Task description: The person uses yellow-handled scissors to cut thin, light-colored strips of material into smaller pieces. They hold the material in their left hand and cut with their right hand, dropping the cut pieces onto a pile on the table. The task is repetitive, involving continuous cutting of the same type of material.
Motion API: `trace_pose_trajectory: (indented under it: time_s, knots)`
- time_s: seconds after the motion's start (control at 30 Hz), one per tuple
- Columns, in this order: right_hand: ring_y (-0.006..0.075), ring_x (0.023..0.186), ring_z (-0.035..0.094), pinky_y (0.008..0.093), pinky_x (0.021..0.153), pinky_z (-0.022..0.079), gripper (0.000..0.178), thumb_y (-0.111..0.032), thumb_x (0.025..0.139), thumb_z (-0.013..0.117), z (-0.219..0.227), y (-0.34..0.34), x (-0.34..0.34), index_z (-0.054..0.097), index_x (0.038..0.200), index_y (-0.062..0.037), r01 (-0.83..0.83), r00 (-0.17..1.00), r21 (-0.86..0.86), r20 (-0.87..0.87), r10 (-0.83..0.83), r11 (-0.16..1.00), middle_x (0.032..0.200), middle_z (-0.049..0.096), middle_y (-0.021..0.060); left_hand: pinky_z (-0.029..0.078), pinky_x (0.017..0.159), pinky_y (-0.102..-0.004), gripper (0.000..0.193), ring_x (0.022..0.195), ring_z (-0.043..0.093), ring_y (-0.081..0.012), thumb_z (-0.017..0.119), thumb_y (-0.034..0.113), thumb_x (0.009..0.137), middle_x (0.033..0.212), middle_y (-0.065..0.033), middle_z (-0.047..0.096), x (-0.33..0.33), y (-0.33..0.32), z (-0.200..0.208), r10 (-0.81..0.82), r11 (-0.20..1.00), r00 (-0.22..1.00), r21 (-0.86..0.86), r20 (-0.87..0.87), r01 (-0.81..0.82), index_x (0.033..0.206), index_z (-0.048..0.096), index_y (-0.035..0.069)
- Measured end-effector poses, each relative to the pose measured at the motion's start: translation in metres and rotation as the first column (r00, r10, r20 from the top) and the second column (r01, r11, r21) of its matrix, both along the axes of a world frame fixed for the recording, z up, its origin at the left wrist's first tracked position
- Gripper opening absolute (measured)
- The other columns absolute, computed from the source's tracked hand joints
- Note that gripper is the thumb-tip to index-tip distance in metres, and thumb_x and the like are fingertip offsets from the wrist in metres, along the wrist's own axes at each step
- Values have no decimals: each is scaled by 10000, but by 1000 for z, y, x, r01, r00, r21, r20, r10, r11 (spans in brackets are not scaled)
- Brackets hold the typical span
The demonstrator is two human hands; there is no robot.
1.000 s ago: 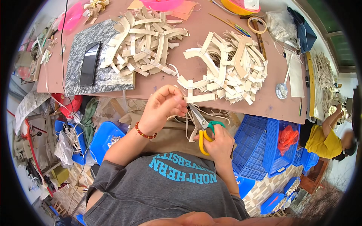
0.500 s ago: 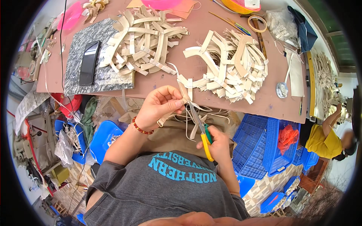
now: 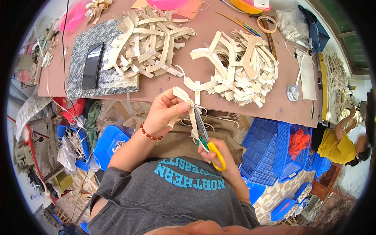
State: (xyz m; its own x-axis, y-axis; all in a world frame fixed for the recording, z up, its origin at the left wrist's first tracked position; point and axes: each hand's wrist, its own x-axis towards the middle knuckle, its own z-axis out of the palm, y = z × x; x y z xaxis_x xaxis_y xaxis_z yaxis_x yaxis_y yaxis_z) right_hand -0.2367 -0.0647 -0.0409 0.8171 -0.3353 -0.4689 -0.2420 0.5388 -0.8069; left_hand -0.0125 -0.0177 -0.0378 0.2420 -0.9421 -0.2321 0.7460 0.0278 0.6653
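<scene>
Between thumb and fingers, my left hand (image 3: 166, 110) pinches a cream fabric strap piece (image 3: 183, 95), with one strip hanging down toward my lap. My right hand (image 3: 220, 153) is closed round the yellow and green handles of a pair of scissors (image 3: 213, 150). Their blades point up and lie along the strap, just below my left fingertips. On the table beyond, a heap of cream strap pieces (image 3: 152, 43) lies to the left and a bundled heap of similar straps (image 3: 244, 68) to the right. A thin cord trails from the left heap.
A black phone (image 3: 93, 65) lies on a speckled stone slab (image 3: 74, 88) at the table's left. A tape roll (image 3: 267, 24) and several pens are at the back right. Blue plastic crates (image 3: 260, 152) stand below the table's right edge. A person in yellow (image 3: 337, 145) works farther right.
The scissors have turned more upright and come lower and closer to the strap. My left hand has shifted slightly, and the strap end in it now curls up to the left.
</scene>
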Motion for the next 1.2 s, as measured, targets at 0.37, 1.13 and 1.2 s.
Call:
trace_pose_trajectory:
  time_s: [0.37, 1.13, 1.2]
  knots:
    - [41, 613, 431, 208, 542, 350, 508, -529, 781, 646, -5, 3, 3, 532, 864, -41, 7, 998, -215, 62, 6, 977, 687, 461, -32, 529, 585, -215, 190, 720, 621, -119, 639, 9, 815, 859, -73, 638, -6, -3, 16, 75, 995, 995, 55, 68, -79, 985, 553, 19]
    - [54, 596, 454, 221, 519, 361, 551, -568, 755, 648, -4, -2, -2, 536, 837, -34, -6, 1000, -352, -16, 1, 936, 658, 493, -10, 504, 571, -215, 275, 660, 609, -106, 672, 1, 783, 808, -61, 640, -6, -3, 24, -13, 995, 992, 103, 123, 0, 1029, 551, 12]
    - [49, 591, 470, 216, 520, 371, 461, -462, 763, 688, -5, -4, -4, 539, 836, -32, -19, 1000, -388, -4, 19, 921, 647, 510, -9, 505, 572, -214, 287, 662, 614, -105, 675, -3, 778, 809, -67, 646, -4, -3, 24, -28, 995, 994, 102, 106, 17, 1037, 550, 5]
